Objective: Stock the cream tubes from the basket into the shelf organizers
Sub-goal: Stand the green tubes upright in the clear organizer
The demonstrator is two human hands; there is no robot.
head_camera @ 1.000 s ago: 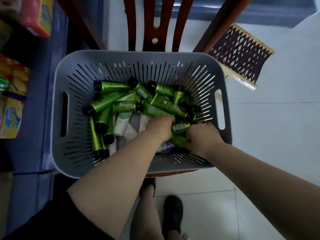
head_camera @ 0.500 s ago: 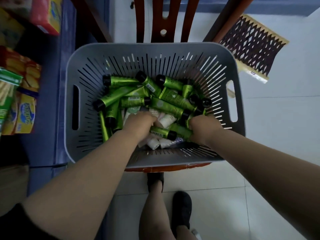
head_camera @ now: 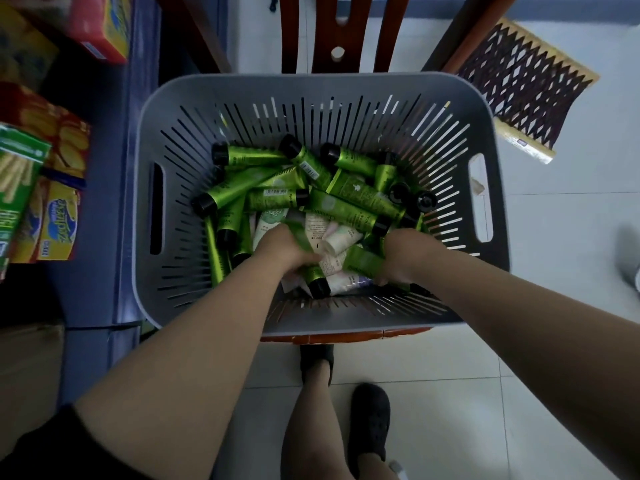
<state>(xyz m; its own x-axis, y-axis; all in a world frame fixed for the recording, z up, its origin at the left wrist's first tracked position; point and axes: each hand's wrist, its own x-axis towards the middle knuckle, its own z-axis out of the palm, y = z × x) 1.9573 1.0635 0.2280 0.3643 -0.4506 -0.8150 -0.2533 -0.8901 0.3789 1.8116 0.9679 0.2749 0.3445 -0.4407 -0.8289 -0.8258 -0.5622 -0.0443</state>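
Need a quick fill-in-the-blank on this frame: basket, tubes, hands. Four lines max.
1. The grey slotted plastic basket rests on a wooden ____.
2. Most cream tubes are green with ____ caps.
3. Both the left hand and the right hand are inside the ____.
4. Snack boxes sit on the person's ____ side.

Missing words: chair; black; basket; left

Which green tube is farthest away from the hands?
The green tube lying along the back of the pile in the basket, its black cap pointing left. Every other green tube sits closer to the hands, left and right.
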